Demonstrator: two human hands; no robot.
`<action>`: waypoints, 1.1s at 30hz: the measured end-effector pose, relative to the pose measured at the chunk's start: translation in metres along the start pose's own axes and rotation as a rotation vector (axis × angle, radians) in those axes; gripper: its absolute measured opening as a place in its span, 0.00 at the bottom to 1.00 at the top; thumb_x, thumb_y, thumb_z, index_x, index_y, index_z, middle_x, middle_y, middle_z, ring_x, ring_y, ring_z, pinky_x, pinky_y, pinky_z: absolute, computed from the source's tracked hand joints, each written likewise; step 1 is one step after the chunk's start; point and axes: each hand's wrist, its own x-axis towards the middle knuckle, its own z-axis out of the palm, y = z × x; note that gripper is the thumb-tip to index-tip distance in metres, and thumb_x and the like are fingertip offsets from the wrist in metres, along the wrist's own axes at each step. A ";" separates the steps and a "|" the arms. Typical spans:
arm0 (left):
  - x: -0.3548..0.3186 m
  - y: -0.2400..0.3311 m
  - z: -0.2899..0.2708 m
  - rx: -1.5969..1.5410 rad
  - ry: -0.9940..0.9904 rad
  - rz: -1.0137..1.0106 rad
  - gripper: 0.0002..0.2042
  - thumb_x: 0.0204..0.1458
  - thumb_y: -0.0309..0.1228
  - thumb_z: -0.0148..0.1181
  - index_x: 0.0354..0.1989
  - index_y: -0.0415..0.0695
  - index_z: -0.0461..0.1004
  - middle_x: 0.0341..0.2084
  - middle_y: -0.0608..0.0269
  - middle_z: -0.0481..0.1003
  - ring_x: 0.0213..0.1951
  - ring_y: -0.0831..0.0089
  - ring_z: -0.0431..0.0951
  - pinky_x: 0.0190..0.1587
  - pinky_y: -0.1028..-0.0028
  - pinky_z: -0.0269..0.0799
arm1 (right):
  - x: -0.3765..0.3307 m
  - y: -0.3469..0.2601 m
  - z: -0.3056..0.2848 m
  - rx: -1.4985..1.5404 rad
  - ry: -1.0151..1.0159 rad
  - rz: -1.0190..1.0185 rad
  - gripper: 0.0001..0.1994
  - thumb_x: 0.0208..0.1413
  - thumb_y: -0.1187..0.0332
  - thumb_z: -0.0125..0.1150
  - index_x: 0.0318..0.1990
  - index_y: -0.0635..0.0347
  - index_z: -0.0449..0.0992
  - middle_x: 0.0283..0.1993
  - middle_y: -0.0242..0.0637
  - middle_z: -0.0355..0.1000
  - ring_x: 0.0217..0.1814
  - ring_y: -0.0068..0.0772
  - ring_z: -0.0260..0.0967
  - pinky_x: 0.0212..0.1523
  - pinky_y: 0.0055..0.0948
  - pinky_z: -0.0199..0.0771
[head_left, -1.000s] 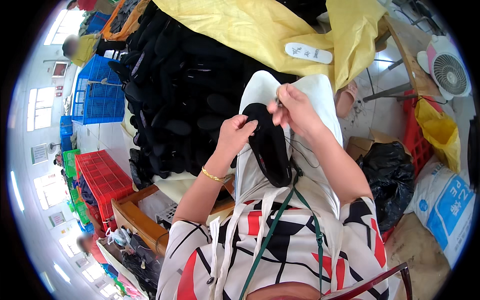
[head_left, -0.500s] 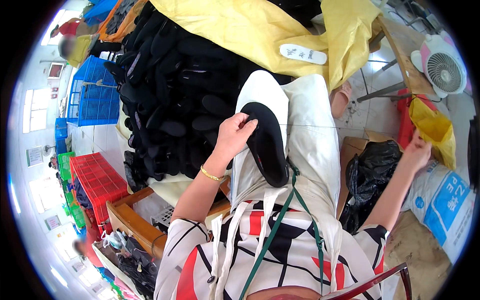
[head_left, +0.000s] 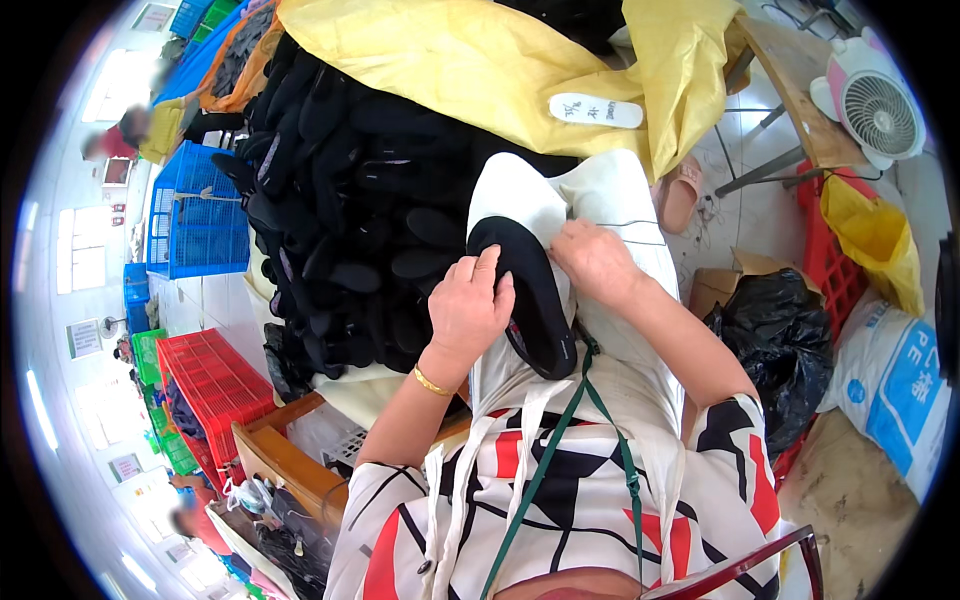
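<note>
A black cloth shoe [head_left: 540, 290] lies on my lap over the white apron [head_left: 620, 190], its toe pointing away from me and its opening toward me. My left hand [head_left: 470, 305] grips it from the left, fingers closed over the upper near the toe. On the other side, my right hand [head_left: 597, 262] is pinched beside the shoe's right edge. What its fingertips hold is too small to make out. A thin dark thread [head_left: 632, 224] trails to the right from near that hand, across the apron.
A large heap of black shoes [head_left: 350, 180] lies ahead and left. A white insole [head_left: 597, 110] rests on yellow sheeting [head_left: 460, 50]. To the right are a black plastic bag [head_left: 770, 335], a white-and-blue sack [head_left: 895, 385] and a fan [head_left: 880, 110]. Red [head_left: 215, 380] and blue [head_left: 200, 215] crates stand left.
My right hand has come back from far right, near the yellow bag, to the shoe's edge. The thread, stretched rightward before, now lies slack. My left hand stays on the shoe, fingers shifted slightly.
</note>
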 end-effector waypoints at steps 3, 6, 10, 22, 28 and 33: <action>-0.004 0.001 0.004 -0.095 -0.040 -0.127 0.22 0.44 0.29 0.67 0.50 0.43 0.72 0.30 0.59 0.72 0.30 0.62 0.76 0.31 0.66 0.75 | 0.020 -0.005 -0.004 0.139 0.175 0.188 0.06 0.56 0.68 0.62 0.31 0.59 0.75 0.30 0.39 0.70 0.33 0.37 0.71 0.39 0.30 0.74; -0.005 -0.002 0.012 -0.168 -0.061 -0.233 0.23 0.43 0.29 0.68 0.50 0.42 0.70 0.31 0.58 0.72 0.31 0.62 0.76 0.32 0.65 0.74 | 0.042 -0.030 0.002 0.819 0.405 0.410 0.09 0.64 0.65 0.58 0.35 0.61 0.76 0.32 0.36 0.74 0.32 0.27 0.70 0.40 0.24 0.72; -0.006 -0.005 0.021 -0.234 -0.044 -0.252 0.23 0.43 0.29 0.68 0.50 0.41 0.69 0.32 0.57 0.71 0.33 0.62 0.75 0.33 0.65 0.74 | 0.054 -0.070 0.016 1.798 0.398 0.619 0.14 0.69 0.58 0.53 0.35 0.58 0.74 0.32 0.29 0.72 0.34 0.20 0.68 0.42 0.24 0.71; 0.022 -0.009 -0.002 -0.188 -0.007 0.035 0.11 0.50 0.32 0.59 0.43 0.50 0.77 0.32 0.60 0.79 0.35 0.59 0.81 0.34 0.62 0.78 | 0.011 -0.124 -0.047 1.674 0.445 0.497 0.14 0.68 0.66 0.47 0.27 0.56 0.61 0.25 0.28 0.55 0.24 0.23 0.50 0.39 0.32 0.64; 0.010 -0.009 0.004 -0.248 -0.188 0.285 0.14 0.49 0.28 0.58 0.46 0.49 0.73 0.29 0.60 0.75 0.32 0.55 0.79 0.29 0.62 0.75 | -0.030 -0.163 -0.047 1.327 0.396 0.312 0.16 0.70 0.64 0.46 0.27 0.56 0.61 0.24 0.26 0.54 0.26 0.19 0.48 0.37 0.26 0.58; -0.034 0.011 0.031 -0.499 -0.258 0.073 0.13 0.47 0.26 0.59 0.42 0.50 0.76 0.32 0.57 0.77 0.37 0.55 0.79 0.36 0.60 0.75 | -0.055 -0.153 -0.049 1.090 0.058 0.483 0.17 0.71 0.63 0.44 0.28 0.58 0.64 0.24 0.27 0.59 0.27 0.17 0.52 0.29 0.21 0.53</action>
